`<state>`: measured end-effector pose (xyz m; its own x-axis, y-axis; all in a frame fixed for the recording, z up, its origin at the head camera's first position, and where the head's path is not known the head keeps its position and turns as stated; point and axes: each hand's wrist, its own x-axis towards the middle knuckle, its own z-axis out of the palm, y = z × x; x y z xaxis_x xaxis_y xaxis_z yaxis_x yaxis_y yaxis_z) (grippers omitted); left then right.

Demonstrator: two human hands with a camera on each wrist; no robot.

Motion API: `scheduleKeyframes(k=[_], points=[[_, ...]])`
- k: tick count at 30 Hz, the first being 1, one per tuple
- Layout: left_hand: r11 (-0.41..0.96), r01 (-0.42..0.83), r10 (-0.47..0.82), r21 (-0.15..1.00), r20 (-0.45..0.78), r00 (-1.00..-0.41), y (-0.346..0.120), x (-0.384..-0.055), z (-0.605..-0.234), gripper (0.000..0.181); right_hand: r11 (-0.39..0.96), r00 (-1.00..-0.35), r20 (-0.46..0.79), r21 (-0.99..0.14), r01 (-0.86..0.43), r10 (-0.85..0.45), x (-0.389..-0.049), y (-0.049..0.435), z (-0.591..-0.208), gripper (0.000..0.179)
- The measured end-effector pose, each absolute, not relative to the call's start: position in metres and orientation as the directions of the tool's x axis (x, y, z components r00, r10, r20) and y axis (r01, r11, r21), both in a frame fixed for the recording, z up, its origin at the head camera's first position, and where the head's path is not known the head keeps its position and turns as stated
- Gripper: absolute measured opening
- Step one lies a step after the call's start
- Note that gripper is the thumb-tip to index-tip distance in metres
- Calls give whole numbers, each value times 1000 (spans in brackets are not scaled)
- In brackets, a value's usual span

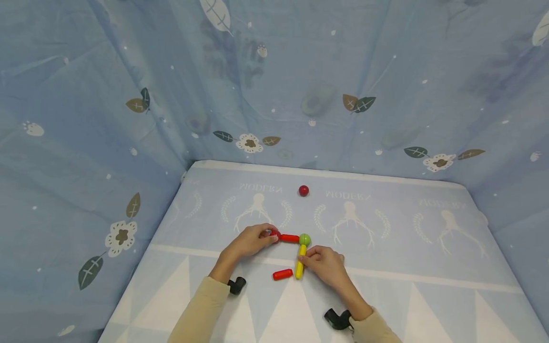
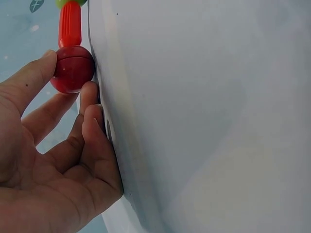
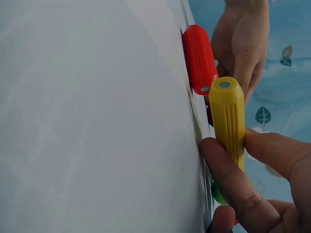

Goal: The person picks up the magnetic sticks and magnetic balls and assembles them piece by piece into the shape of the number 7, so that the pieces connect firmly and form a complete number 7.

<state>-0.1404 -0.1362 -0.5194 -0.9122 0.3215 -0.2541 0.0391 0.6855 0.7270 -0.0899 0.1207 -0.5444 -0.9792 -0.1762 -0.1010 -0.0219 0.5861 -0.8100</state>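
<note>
My left hand (image 1: 256, 239) grips a dark red ball (image 2: 73, 69) between thumb and fingers. From that ball a red magnetic rod (image 1: 289, 238) runs right to a green ball (image 1: 305, 239). A yellow magnetic rod (image 3: 227, 116) extends from the green ball toward me, its free end showing a grey metal disc. Thumb and index finger of my right hand (image 1: 326, 265) pinch this yellow rod along its sides. A loose red rod (image 1: 282, 274) lies just left of the yellow rod's near end. In the right wrist view, the green ball (image 3: 218, 193) is partly hidden behind my fingers.
A second red ball (image 1: 303, 190) sits farther back on the patterned tablecloth (image 1: 386, 257). Blue printed curtains (image 1: 274, 71) rise behind the table and along its sides. Black wrist-camera mounts (image 1: 337, 318) stick out near both wrists.
</note>
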Motion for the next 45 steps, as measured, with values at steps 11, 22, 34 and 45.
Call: scheduleKeyframes(k=[11, 22, 34, 45], points=[[687, 27, 313, 726, -263, -913, -134, -140, -518, 26, 578, -983, -105, -816, -3, -154, -91, 119, -545, 23], [677, 49, 323, 734, -236, -916, -135, -138, -520, 25, 575, -983, -111, -818, 7, -147, -89, 118, -544, 23], [689, 36, 271, 724, -212, -939, -132, -129, -517, 62, 564, -983, -102, -825, 0, -150, -89, 118, -545, 22], [658, 122, 251, 743, -64, -966, -124, -76, -508, 44, 566, -983, -103, -824, 0, -150, -90, 118, -545, 21]])
